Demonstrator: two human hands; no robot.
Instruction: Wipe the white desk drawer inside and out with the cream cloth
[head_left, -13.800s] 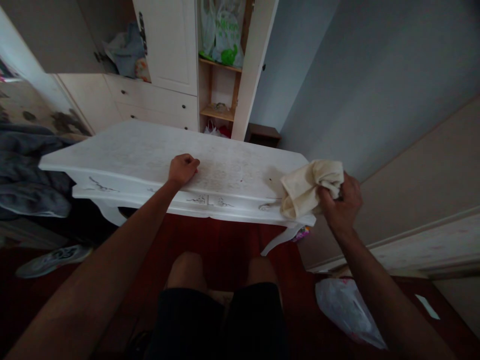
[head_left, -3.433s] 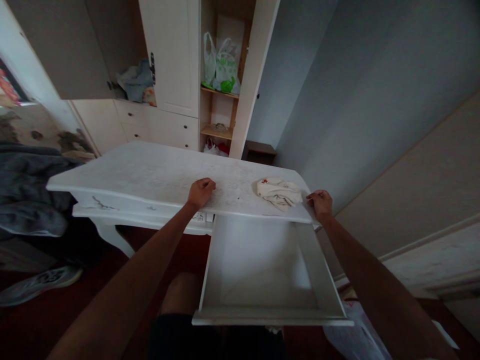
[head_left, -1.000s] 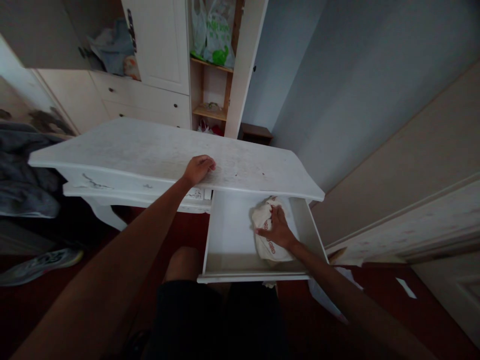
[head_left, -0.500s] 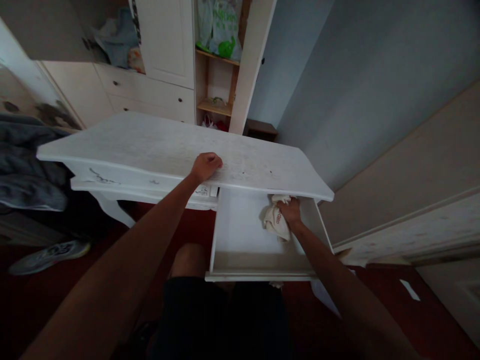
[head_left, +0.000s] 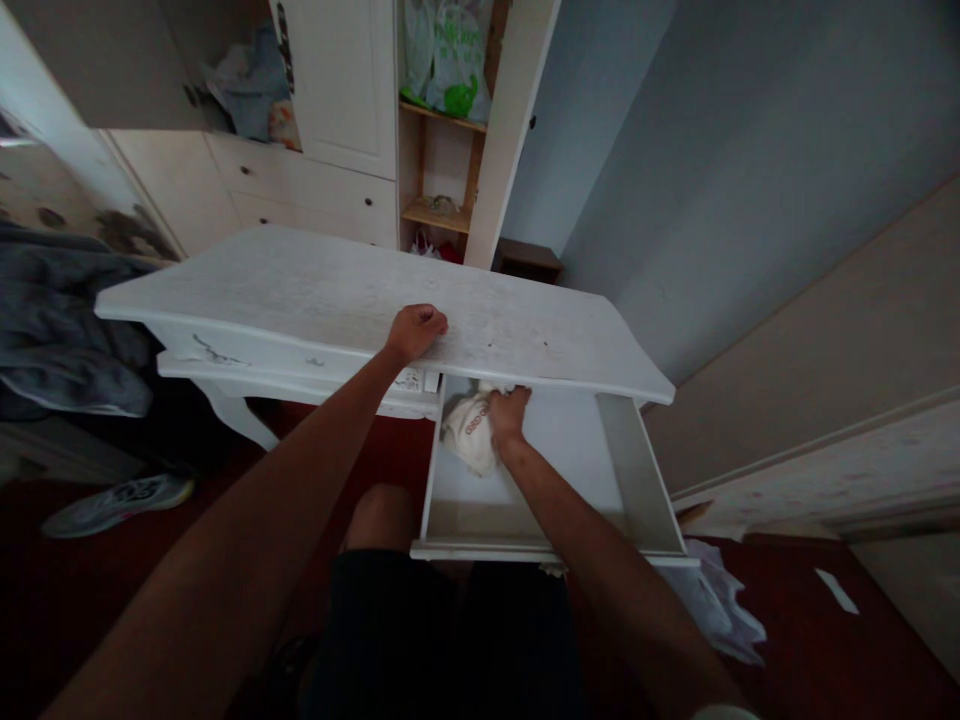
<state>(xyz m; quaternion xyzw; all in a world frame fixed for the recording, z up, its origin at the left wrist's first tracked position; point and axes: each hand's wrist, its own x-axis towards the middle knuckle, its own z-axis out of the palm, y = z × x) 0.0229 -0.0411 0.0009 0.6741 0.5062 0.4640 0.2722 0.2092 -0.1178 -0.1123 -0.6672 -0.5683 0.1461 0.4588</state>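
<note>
A cream cloth (head_left: 471, 432) with reddish lettering is bunched at the left side of the pulled-out white drawer (head_left: 555, 470). My right hand (head_left: 510, 412) reaches into the drawer and is closed on this cloth, near the tabletop's front edge. On the white desk (head_left: 300, 285), my left hand (head_left: 417, 330) rests near the front edge, its fingers curled in with nothing visible inside them.
Behind the desk stands a white cabinet (head_left: 345, 85) with an open door and plastic bags (head_left: 457, 60) on a shelf. Grey fabric (head_left: 67, 320) hangs at the left above a shoe (head_left: 120, 502). A translucent bag (head_left: 716, 600) lies right of the drawer.
My right hand has moved left across the drawer with the cloth. My left hand has stayed at its place on the desk. The view has shifted slightly.
</note>
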